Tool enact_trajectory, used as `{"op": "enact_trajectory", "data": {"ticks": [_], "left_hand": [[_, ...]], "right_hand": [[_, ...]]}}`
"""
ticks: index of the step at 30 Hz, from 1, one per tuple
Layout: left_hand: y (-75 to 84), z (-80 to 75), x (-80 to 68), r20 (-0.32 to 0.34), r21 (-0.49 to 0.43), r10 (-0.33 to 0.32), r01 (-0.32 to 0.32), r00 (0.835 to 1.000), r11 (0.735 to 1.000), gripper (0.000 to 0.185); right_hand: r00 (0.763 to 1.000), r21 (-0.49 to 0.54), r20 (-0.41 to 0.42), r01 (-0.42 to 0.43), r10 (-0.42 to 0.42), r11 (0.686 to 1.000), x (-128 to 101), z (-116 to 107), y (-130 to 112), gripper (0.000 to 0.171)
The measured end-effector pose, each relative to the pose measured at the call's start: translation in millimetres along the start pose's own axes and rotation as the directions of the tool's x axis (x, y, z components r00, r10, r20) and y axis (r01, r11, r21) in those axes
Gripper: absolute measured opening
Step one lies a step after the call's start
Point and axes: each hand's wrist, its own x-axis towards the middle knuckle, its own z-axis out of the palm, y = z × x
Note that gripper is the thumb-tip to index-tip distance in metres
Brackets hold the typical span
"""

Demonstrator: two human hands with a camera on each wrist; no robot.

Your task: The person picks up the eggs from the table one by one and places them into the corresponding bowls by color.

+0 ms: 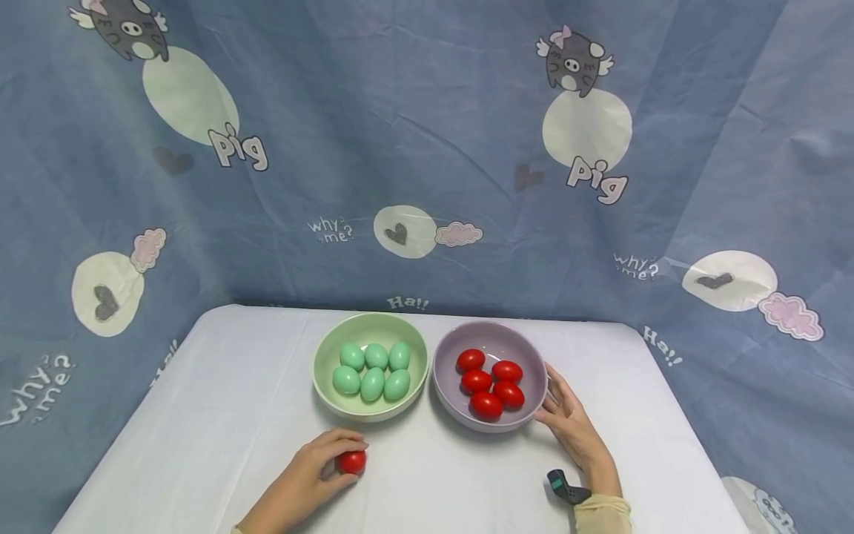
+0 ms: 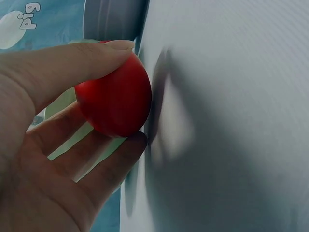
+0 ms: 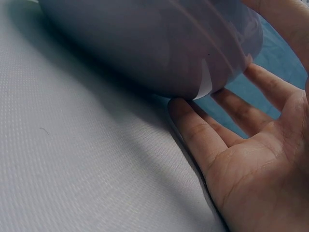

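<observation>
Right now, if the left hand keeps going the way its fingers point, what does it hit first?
The left hand pinches a red egg and points up-right. Straight on, it would probably meet the purple bowl near its front left wall first, though the green bowl lies close beside that line; depth is unclear.

Glossy red egg [image 1: 351, 462] on white table; five in lilac bowl [image 1: 490, 423].
</observation>
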Motion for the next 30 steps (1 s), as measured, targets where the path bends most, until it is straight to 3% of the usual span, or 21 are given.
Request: {"op": "enact_trajectory", "data": {"ticks": [4,12,16,21,30], "left_hand": [[0.9,0.6,2.0,0.016,-0.039,-0.003,0.004,1.000,0.999,0.044],[10.0,5.5,16.5,-0.013,-0.102,0.117,-0.117,0.993,0.988,0.047],[17.6,7.3,27.8,-0.009,-0.111,0.147,-0.147,0.989,0.983,0.047],[27.4,7.3,40.6,0.029,-0.110,0.136,-0.132,0.990,0.985,0.045],[45.6,12.0,62.1,0.123,-0.229,0.133,-0.102,0.984,0.968,0.047]], "right_hand": [[1.000,-0.001,-0.003,0.001,-0.001,1.000,-0.2,0.0,-0.2,0.096],[1.000,0.002,0.000,-0.001,0.001,1.000,-1.3,0.1,0.5,0.095],[1.000,0.006,0.002,0.005,-0.005,1.000,-0.9,0.3,0.6,0.095],[1.000,0.012,0.011,0.014,-0.014,1.000,-0.6,0.8,0.5,0.096],[1.000,0.024,0.013,0.014,-0.014,1.000,0.1,1.1,-0.3,0.096]]}}
